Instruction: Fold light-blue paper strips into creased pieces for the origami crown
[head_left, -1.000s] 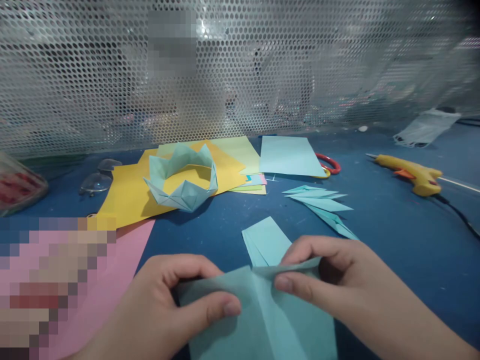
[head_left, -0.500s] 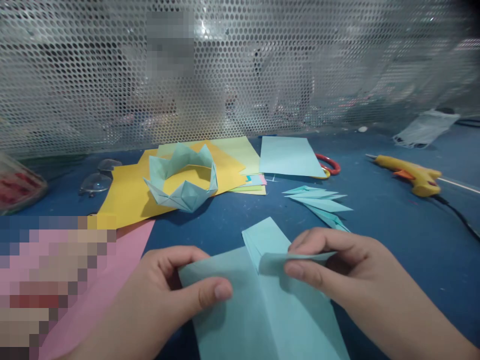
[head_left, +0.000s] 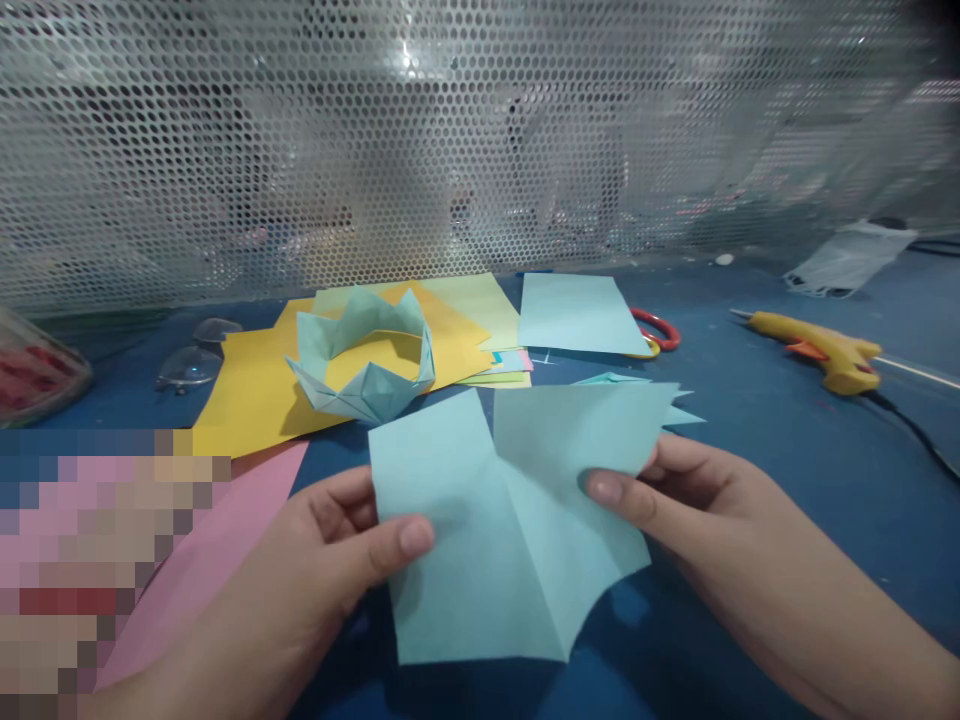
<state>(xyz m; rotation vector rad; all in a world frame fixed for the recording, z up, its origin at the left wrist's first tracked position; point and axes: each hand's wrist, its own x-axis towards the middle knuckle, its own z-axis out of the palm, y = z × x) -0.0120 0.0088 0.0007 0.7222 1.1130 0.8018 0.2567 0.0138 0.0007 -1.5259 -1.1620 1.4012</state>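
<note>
Between my hands is a light blue sheet of paper point(head_left: 457, 560), creased down the middle and split at its top edge. My left hand point(head_left: 352, 550) pinches its left edge, thumb on the front and fingers behind. On the right side, my right hand point(head_left: 675, 510) grips the raised half the same way, its fingers partly hidden behind the paper. Beyond the sheet stands a folded light blue paper ring with pointed peaks point(head_left: 371, 385). Several slim folded blue paper pieces point(head_left: 682, 412) lie behind the right half, mostly covered by it.
Yellow sheets point(head_left: 255, 380), a pale green sheet point(head_left: 480, 300) and another light blue sheet point(head_left: 574, 312) lie at the back. Red-handled scissors point(head_left: 660, 328), a yellow glue gun point(head_left: 825, 345), glasses point(head_left: 187, 365) and pink paper point(head_left: 247, 510) surround the work. A perforated metal panel point(head_left: 480, 130) rises behind.
The sheet has been opened out and tilted up, so its split top edge and lower edge show. My right hand has moved slightly right, swinging its flap upright.
</note>
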